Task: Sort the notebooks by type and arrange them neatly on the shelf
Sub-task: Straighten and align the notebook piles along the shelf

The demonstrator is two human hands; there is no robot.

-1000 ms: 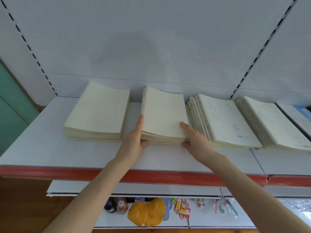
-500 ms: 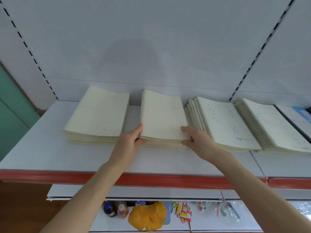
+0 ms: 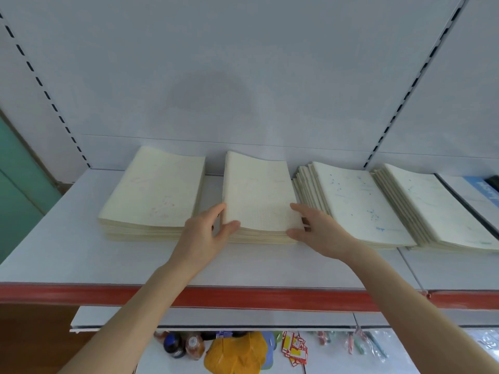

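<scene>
Cream notebooks (image 3: 154, 190) sit in piles across mid-frame on the white shelf (image 3: 81, 252); left hand (image 3: 201, 236) and right hand (image 3: 321, 233), half-curled, pinch the centre pile (image 3: 256, 193) at its near corners, thumbs against the front edge

Behind the boards I saw a plain white back panel (image 3: 243, 63), with a slotted upright (image 3: 46, 93) slanting up at the left and another slotted upright (image 3: 413, 85) at the right. A green wall (image 3: 19, 182) stood at the far left, with brown wood (image 3: 32, 341) lower down. On the lower shelf (image 3: 332, 365) lay a dark-capped bottle (image 3: 174, 345) just beside a brown bottle (image 3: 195, 346), then a yellow cloth heap (image 3: 235, 354), red-and-yellow packets (image 3: 294, 349) and pens in clear wrappers (image 3: 361, 344).
</scene>
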